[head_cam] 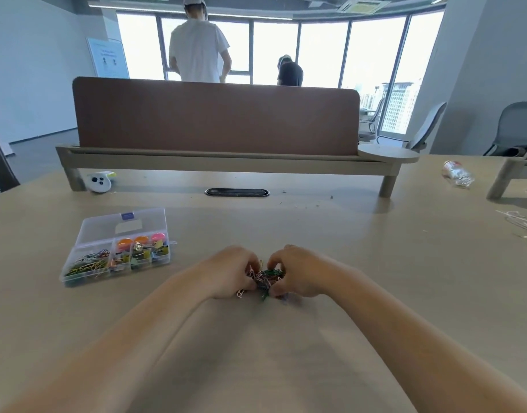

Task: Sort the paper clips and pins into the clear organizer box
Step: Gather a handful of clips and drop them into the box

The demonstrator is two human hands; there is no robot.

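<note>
Both hands' curled fingers [256, 265] enclose paper clips [266, 277].

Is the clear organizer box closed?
No, the organizer box lies open, its lid folded back and paper clips showing uncovered in a compartment.

The single head-worn wide-angle camera looks forward and down across the desk [360, 263]. It sits close above the near desk surface, facing the brown partition [214, 117] and windows [321, 52] beyond.
</note>
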